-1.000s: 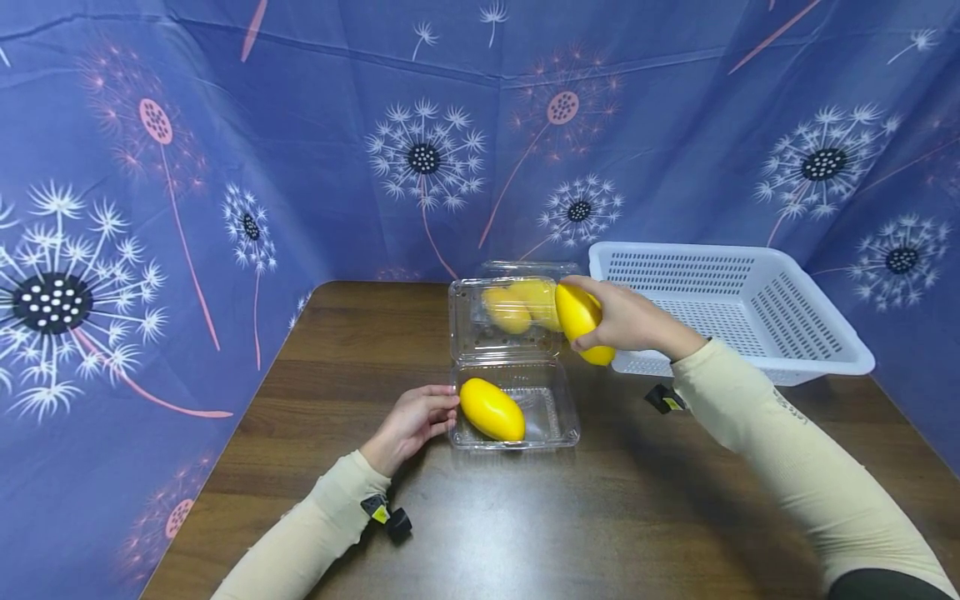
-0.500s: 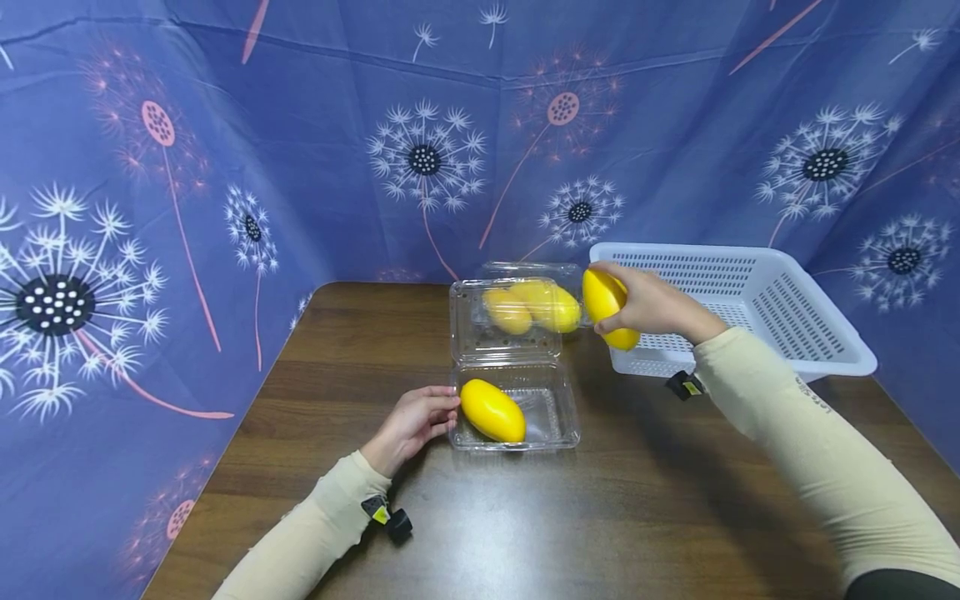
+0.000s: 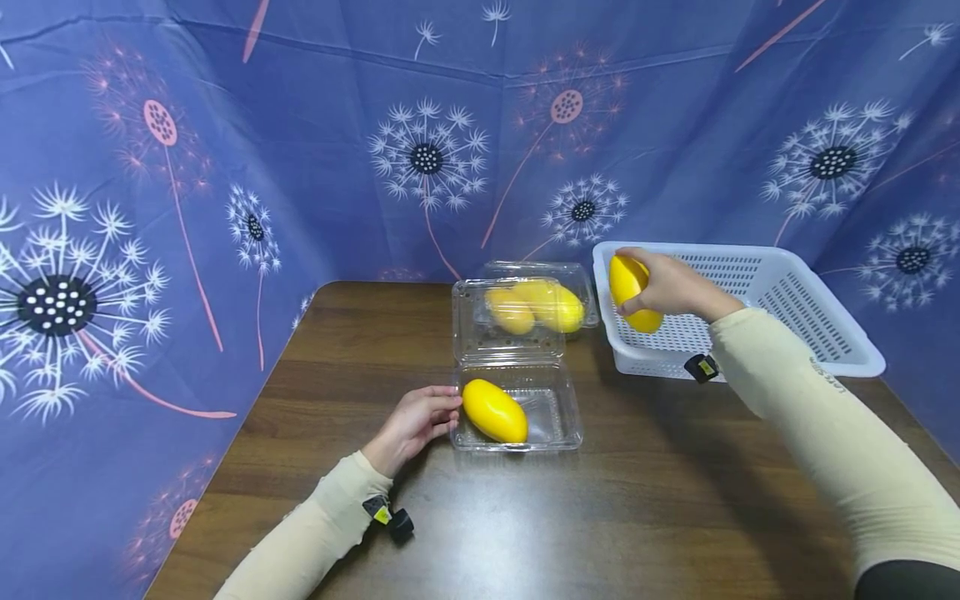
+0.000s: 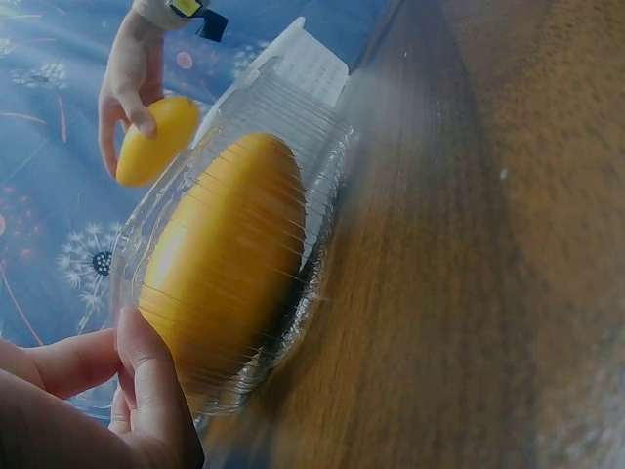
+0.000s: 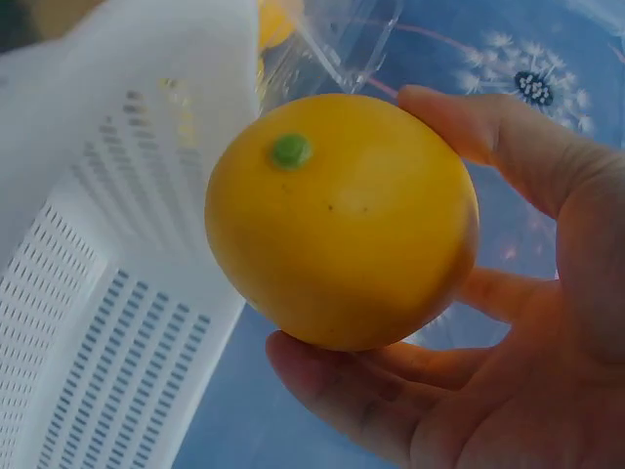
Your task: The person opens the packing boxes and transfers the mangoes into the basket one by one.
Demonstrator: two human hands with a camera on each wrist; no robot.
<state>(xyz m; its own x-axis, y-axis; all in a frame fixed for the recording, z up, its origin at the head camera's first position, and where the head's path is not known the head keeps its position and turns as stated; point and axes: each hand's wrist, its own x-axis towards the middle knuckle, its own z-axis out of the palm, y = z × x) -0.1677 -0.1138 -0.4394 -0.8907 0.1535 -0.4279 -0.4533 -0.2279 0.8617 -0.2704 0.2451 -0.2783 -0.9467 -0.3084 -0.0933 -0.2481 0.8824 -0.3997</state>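
My right hand (image 3: 677,286) grips a yellow mango (image 3: 634,293) over the left end of the white basket (image 3: 832,354). A small green stem spot shows on that mango in the right wrist view. With thumb and fingers, my left hand (image 3: 416,421) pinches the left rim of a clear plastic clamshell box (image 3: 555,417). The box's lid (image 3: 468,325) stands raised at the back. Another mango (image 3: 495,411) lies slanted in the left part of its base.
Behind the raised lid stands a second clear box (image 3: 588,296) with yellow mangoes (image 3: 558,307) in it, partly seen through the lid. A patterned blue cloth (image 3: 337,167) hangs behind the wooden table (image 3: 337,333).
My right hand has carried the mango rightward and slightly up, from beside the second box to over the basket. The left hand has stayed on the clamshell box.
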